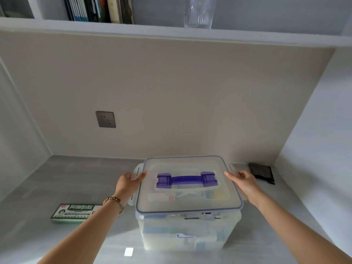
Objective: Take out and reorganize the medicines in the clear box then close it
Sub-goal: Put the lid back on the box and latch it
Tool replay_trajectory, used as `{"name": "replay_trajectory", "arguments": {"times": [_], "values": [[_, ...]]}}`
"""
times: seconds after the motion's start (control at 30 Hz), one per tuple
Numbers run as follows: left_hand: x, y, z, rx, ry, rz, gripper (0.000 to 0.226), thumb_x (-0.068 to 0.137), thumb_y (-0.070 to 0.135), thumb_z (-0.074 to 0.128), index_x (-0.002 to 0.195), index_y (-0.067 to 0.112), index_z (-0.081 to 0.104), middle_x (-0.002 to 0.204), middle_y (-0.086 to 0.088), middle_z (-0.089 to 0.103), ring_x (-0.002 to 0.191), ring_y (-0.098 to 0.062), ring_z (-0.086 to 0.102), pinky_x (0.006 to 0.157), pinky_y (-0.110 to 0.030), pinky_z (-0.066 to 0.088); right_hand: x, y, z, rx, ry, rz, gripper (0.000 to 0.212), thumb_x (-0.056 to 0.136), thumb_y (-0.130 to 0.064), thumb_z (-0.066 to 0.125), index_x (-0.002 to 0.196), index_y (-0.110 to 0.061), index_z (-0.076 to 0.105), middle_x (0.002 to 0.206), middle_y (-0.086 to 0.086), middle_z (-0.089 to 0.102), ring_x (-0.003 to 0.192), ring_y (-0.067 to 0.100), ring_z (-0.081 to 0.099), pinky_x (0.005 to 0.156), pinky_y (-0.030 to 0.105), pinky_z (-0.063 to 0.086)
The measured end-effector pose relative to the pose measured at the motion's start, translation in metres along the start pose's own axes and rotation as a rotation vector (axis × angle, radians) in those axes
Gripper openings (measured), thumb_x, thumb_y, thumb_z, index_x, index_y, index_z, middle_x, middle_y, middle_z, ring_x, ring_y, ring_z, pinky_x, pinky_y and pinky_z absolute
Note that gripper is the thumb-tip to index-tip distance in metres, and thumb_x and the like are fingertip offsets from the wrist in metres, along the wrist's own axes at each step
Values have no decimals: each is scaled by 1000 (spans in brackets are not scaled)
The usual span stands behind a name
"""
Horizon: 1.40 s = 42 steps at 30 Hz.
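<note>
A clear plastic box [182, 235] stands on the grey desk, with its clear lid [188, 202] on top and a purple handle [186, 180] in the lid's middle. Medicine packs show dimly through the walls. My left hand [129, 181] grips the lid's left edge at a side latch, thumb on top. My right hand [242, 180] holds the lid's right edge, fingers over the rim. A green and white medicine packet [76, 213] lies flat on the desk to the left of the box.
A black pouch [262, 172] lies at the back right of the grey desk [57, 187]. A wall socket [105, 119] sits on the beige back wall. Above, a white shelf [171, 33] carries books and a clear ribbed glass vase [199, 12]. White side panels close in both sides.
</note>
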State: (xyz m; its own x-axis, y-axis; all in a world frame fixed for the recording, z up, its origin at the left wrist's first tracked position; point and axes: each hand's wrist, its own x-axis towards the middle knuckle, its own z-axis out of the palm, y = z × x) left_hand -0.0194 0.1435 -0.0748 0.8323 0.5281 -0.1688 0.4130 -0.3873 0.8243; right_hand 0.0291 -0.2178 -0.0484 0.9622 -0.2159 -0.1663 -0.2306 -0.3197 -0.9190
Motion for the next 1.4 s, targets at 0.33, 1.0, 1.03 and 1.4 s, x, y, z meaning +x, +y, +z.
{"name": "replay_trajectory", "arguments": {"times": [0.33,1.0,1.03,1.4], "values": [[0,-9,10,-61,-12,-1,51,79,49,64,49,18,35,42,4,38,40,-15,34,42,-22,25,2,31,7,39,-16,60,48,77,-25,75,112,-1,51,99,7,53,87,19,51,77,27,35],[-1,-8,9,-160,-140,-135,40,80,50,62,81,9,60,76,-10,54,71,-22,49,66,-32,41,5,41,13,59,-34,56,56,82,-34,68,125,-4,47,112,8,53,97,18,49,82,27,34],[-1,-7,10,-136,-112,-114,39,79,50,61,78,12,55,72,-8,51,67,-21,47,63,-31,38,5,40,13,44,-30,45,58,83,-34,68,128,-5,46,112,8,52,97,18,50,81,27,35],[-7,10,34,4,-144,54,50,92,43,45,126,7,44,94,-5,58,79,-19,55,65,-31,43,1,34,26,-98,-105,-46,44,93,-35,51,128,-7,52,134,14,54,117,25,53,99,32,40]]}}
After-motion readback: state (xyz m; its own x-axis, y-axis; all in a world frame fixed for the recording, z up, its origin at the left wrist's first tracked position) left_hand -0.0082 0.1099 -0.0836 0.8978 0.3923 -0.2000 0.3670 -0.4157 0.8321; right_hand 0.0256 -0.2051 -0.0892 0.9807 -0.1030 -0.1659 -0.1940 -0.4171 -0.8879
